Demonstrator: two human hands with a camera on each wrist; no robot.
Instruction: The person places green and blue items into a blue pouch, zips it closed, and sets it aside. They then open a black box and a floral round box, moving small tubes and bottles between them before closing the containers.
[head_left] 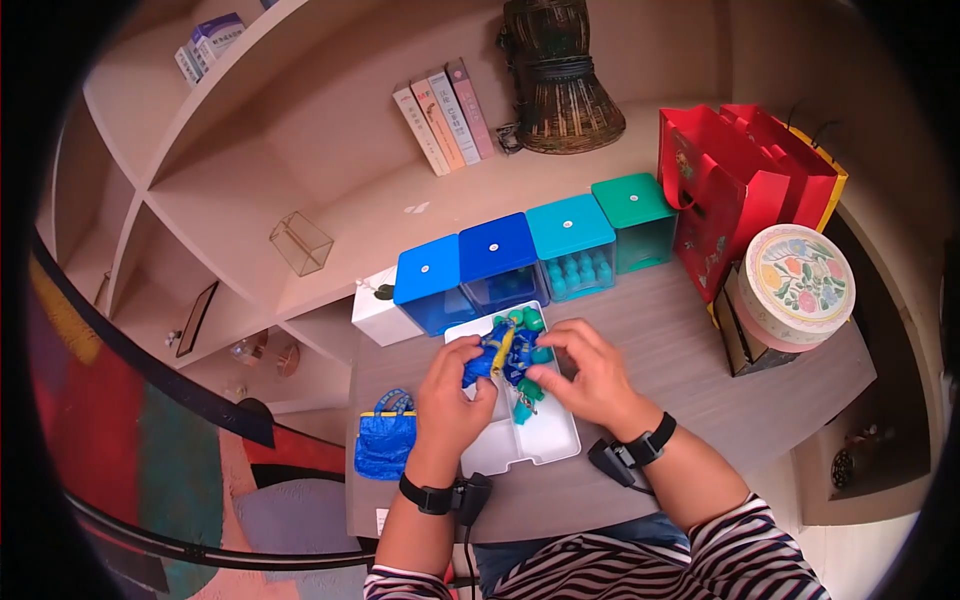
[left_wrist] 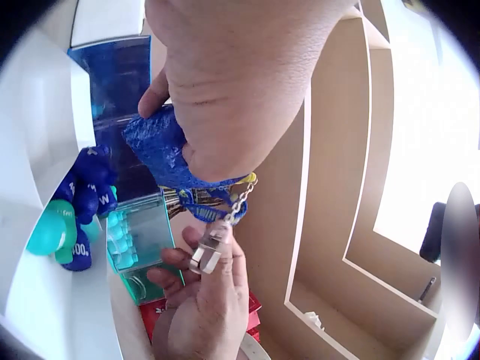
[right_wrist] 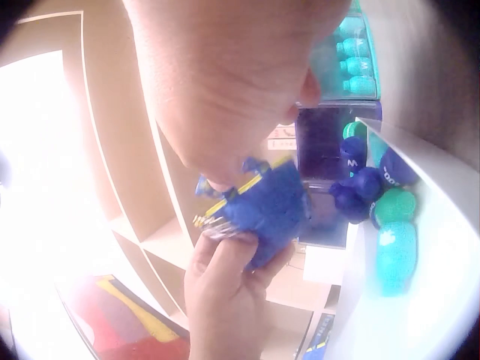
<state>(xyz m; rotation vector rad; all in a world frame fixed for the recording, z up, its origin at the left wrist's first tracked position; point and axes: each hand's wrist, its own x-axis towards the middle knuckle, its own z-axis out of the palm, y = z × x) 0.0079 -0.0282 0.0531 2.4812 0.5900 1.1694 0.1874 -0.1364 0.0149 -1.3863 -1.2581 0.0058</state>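
A small blue bag (head_left: 485, 362) with yellow trim is up over the white tray (head_left: 490, 450), between both hands. My left hand (head_left: 452, 398) grips the bag's body, thumb on one side and fingers on the other. At the handles, the fingertips of my right hand (head_left: 592, 372) pinch the bag's yellow-edged top. A short chain with a metal clasp (left_wrist: 210, 251) dangles from it in the left wrist view. Dark blue bottle-shaped pieces (right_wrist: 360, 184) and teal ones (right_wrist: 396, 259) lie in the tray. A second blue bag (head_left: 386, 445) with yellow trim rests on the table left of the tray.
Behind the tray stand lidded boxes: light blue (head_left: 428, 270), dark blue (head_left: 494, 247), teal (head_left: 570, 228) and green (head_left: 634, 200). Red paper bags (head_left: 715, 190) and a round floral box (head_left: 797, 285) stand at the right. Books (head_left: 445, 118) lean on the back shelf.
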